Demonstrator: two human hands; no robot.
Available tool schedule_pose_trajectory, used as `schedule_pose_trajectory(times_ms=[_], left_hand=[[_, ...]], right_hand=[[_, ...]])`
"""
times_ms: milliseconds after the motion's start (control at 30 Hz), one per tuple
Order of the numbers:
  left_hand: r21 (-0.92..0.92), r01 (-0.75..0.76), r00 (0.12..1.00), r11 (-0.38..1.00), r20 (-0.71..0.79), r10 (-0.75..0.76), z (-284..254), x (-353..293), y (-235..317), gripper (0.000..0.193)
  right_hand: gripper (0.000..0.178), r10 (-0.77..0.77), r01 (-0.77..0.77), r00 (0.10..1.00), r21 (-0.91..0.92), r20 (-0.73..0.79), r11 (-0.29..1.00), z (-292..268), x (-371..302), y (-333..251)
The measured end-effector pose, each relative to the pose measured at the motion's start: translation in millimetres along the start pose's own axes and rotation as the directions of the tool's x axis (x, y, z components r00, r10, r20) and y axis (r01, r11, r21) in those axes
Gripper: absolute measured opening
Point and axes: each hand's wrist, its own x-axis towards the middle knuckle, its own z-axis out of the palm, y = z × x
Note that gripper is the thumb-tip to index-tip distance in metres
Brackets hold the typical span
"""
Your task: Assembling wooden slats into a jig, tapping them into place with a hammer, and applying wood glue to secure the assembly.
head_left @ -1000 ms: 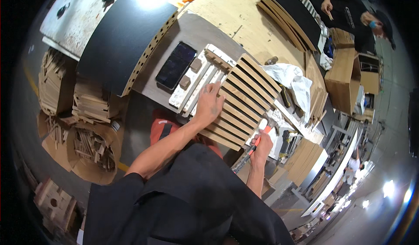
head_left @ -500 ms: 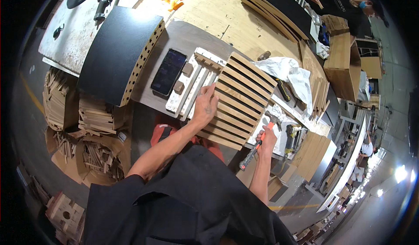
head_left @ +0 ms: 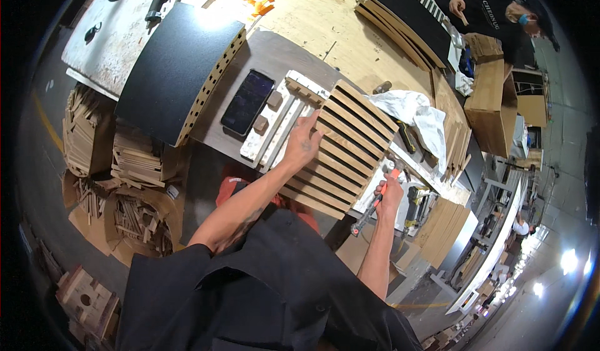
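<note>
The grip of the right hand [head_left: 390, 195] is wrapped round a hammer [head_left: 394, 174], its fingers curled about the orange and dark grey handle beside the near right edge of a slatted panel [head_left: 350, 150]. The panel, pale brown wood with visible grain, lies over the near edge of the desk [head_left: 294, 23] in front of the person, its straight slats parted by narrow dark gaps and spreading slightly like a fan. The left hand [head_left: 304, 143] rests against the panel's left edge, index finger stretched along the slat ends; whether its grip is pinching anything cannot be told. Just left of that hand is a chipped white base [head_left: 251, 148] fitted with smooth grey rails and a notched wood strip [head_left: 304, 90]. Two small brown blocks [head_left: 274, 99] sit along it, next to a glossy black phone [head_left: 248, 103]. Farther left curves a smooth black board [head_left: 178, 70], its pale edge dotted with square notches. To the right of the panel, a crumpled white cloth [head_left: 412, 106] lies by thin wood sheets. Low on the left, a cardboard box [head_left: 112, 232] holds rough wood offcuts [head_left: 145, 223], while a co-worker's hand [head_left: 457, 5] shows at upper right
</note>
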Motion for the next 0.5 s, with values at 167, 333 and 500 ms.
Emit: schedule_pose_trajectory(times_ms=[167, 333, 500], left_hand=[[0.041, -0.137, 0.986, 0.990, -0.093, 0.140, -20.1, -31.9, -16.0, 0.051], [0.173, 0.099, 0.990, 0.980, -0.114, -0.080, -82.8, -86.5, -18.2, 0.025], [0.277, 0.359, 0.932, 0.891, -0.059, -0.357, -104.1, -120.1, 8.0, 0.024]], right_hand=[[0.022, -0.019, 0.019, 1.000, -0.012, 0.013, 1.000, -15.0, -7.9, 9.3], [0.014, 0.163, -0.144, 0.979, 0.151, -0.119, 0.978, -47.9, -35.0, 50.8], [0.017, 0.205, -0.209, 0.975, -0.043, -0.080, 0.977, -55.5, -69.1, 77.3]])
